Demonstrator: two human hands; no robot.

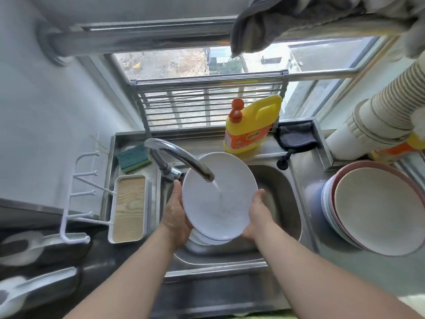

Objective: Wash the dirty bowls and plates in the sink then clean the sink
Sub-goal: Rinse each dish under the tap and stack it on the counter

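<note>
Bare forearms reach in from the bottom edge, and both hands grasp one white plate (218,199) over the steel sink (282,203). Left hand (176,217) grips the plate's left rim, fingers curled behind it and thumb on the edge; right hand (256,217) holds the lower right rim the same way. Between the hands the plate tilts toward the camera, and water runs onto its face from the curved tap (181,157) that arches in above the left hand. Just under the plate, between the wrists, more white plates (202,238) lie in the basin.

Beyond the left hand, a green and yellow sponge (133,157) rests on the steel counter, and nearer, left of the wrist, sits a white tray (130,208) with a wood-grain bottom; a white hook rack (78,196) sticks out from the pale wall beside it. Beyond the right hand a yellow soap bottle (250,125) with an orange pump stands on the sink's back ledge, a dark cloth (296,137) just beside it. Right of the right hand, well apart, a stack of bowls (377,208) in pastel rims stands on the drainboard, with stacked paper cups (386,107) above it. Behind the sink a metal rack (207,104) leans at a window (174,63) that looks onto open ground, and grey cloths (276,21) hang from a rail overhead.
</note>
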